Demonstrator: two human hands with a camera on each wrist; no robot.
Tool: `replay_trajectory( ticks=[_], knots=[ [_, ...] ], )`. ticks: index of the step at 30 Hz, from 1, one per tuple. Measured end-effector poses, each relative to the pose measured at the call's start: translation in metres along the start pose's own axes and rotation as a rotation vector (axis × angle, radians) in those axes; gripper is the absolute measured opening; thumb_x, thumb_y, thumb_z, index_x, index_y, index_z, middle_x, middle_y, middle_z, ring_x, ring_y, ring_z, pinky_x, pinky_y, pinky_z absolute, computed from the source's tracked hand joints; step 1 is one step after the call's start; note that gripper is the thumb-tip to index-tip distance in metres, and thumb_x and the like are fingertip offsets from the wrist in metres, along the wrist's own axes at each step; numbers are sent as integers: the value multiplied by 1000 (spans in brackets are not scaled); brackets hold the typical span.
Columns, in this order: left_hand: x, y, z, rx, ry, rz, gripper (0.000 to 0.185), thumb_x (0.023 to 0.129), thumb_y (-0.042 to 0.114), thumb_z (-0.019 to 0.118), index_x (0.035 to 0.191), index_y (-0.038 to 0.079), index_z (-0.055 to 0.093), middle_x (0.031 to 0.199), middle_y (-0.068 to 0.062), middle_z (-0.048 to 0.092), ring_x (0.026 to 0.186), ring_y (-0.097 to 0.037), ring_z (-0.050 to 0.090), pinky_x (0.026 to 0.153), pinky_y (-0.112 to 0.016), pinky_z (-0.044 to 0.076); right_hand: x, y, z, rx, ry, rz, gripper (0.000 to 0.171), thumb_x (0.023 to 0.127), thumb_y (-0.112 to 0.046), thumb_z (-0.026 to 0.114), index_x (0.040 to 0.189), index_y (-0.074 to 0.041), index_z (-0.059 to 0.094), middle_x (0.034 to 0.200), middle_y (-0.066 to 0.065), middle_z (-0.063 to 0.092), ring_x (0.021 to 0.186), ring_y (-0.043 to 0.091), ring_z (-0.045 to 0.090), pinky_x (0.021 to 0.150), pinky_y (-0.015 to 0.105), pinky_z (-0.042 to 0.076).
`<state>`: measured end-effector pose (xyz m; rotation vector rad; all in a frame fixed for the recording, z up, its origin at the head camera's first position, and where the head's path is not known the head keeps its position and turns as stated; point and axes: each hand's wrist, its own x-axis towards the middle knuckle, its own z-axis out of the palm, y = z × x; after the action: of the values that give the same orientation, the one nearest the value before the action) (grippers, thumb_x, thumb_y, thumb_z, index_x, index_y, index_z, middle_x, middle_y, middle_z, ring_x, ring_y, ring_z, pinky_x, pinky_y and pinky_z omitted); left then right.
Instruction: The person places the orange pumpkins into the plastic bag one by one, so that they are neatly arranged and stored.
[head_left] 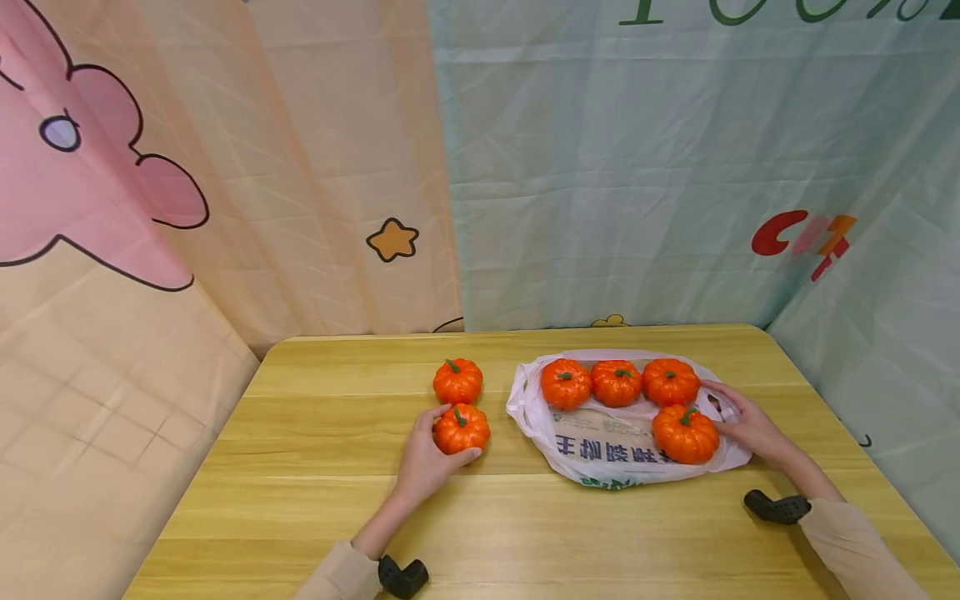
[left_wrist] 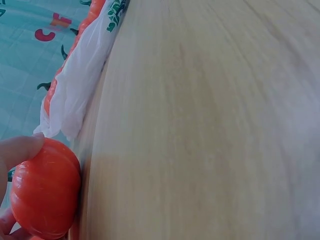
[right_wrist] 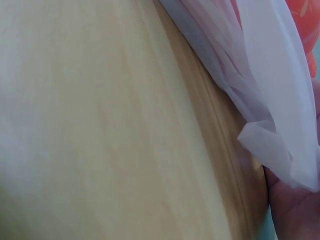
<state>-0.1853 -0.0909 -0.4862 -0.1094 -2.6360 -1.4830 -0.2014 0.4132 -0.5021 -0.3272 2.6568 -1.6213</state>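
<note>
My left hand [head_left: 426, 462] holds the nearer of two small orange pumpkins left of the bag, thumb at its front and fingers at its back. In the left wrist view, this pumpkin [left_wrist: 46, 187] has part of my thumb and fingers round it. Just behind it sits the other pumpkin [head_left: 457, 382]. A white plastic bag [head_left: 600, 475] lies spread open on the right, with several pumpkins [head_left: 617, 383] in it. At the bag's right edge, my right hand [head_left: 757, 427] holds the rim, beside the front-right pumpkin [head_left: 686, 434]. Bag film [right_wrist: 280, 100] hides most of its fingers in the right wrist view.
Everything lies on a light wooden table [head_left: 315, 467]. Printed cloth [head_left: 570, 208] hangs along its back and sides. A black device [head_left: 402, 577] is on the left wrist, and another black device [head_left: 777, 507] on the right wrist.
</note>
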Motion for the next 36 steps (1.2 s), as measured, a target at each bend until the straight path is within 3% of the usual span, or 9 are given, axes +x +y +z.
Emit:
replay_trajectory(
  ticks=[5, 9, 15, 22, 27, 30, 32, 34, 36],
  knots=[
    [-1, 1, 1, 12, 10, 19, 78, 66, 26, 88, 130, 4, 51, 129, -17, 54, 118, -34, 54, 99, -53, 46, 0, 0, 0, -1, 2, 1, 60, 90, 1, 57, 143, 6, 30, 130, -34, 32, 140, 41, 9, 103, 76, -1],
    [-2, 2, 3, 18, 9, 23, 78, 66, 27, 88, 131, 5, 51, 128, -16, 54, 118, -34, 54, 99, -53, 46, 0, 0, 0, -2, 2, 6, 60, 90, 2, 57, 143, 7, 30, 130, -35, 31, 138, 48, 8, 103, 76, -1],
    [-2, 2, 2, 36, 28, -4, 78, 65, 28, 88, 131, 5, 51, 128, -15, 54, 117, -33, 54, 98, -52, 46, 0, -2, 0, -6, 1, -2, 59, 89, 2, 57, 142, 8, 30, 130, -33, 33, 142, 33, 13, 104, 76, 1],
    [0, 9, 4, 34, 37, -20, 77, 66, 29, 88, 131, 7, 52, 128, -15, 55, 116, -33, 55, 97, -52, 47, 0, -2, 0, -15, 1, 0, 60, 88, 2, 58, 141, 10, 30, 135, -26, 35, 133, 52, 11, 103, 77, 2],
    [1, 21, 8, 10, 37, 12, 78, 65, 31, 87, 131, 9, 52, 127, -14, 54, 115, -33, 55, 96, -52, 48, -1, -2, -1, -8, -1, 6, 61, 90, -1, 58, 142, 9, 29, 132, -31, 33, 142, 18, 19, 103, 77, 1],
    [1, 29, 10, -6, 29, 37, 78, 65, 31, 88, 130, 9, 51, 127, -14, 54, 116, -32, 54, 96, -52, 47, -1, -3, -1, -7, -4, 9, 61, 90, -2, 58, 143, 8, 29, 134, -30, 33, 144, 21, 16, 102, 78, 2],
    [1, 35, 12, -21, 23, 48, 78, 65, 30, 88, 130, 9, 51, 128, -13, 53, 117, -31, 53, 97, -52, 47, -1, -3, -2, -6, -5, 6, 62, 90, -2, 58, 143, 8, 29, 134, -30, 33, 141, 4, 19, 102, 78, 2],
    [1, 41, 14, -37, 14, 64, 77, 65, 29, 88, 130, 9, 51, 129, -12, 53, 118, -31, 53, 98, -52, 46, -1, -3, -1, -10, -5, 7, 62, 89, -1, 58, 143, 8, 29, 145, -13, 36, 144, 27, 15, 102, 78, 2],
    [1, 47, 17, -55, 7, 80, 77, 65, 29, 88, 130, 9, 51, 129, -11, 54, 119, -31, 53, 99, -52, 46, 0, -2, -1, -16, -5, 9, 62, 89, 0, 58, 143, 9, 29, 150, 5, 34, 144, 25, 16, 102, 77, 2]
  ],
)
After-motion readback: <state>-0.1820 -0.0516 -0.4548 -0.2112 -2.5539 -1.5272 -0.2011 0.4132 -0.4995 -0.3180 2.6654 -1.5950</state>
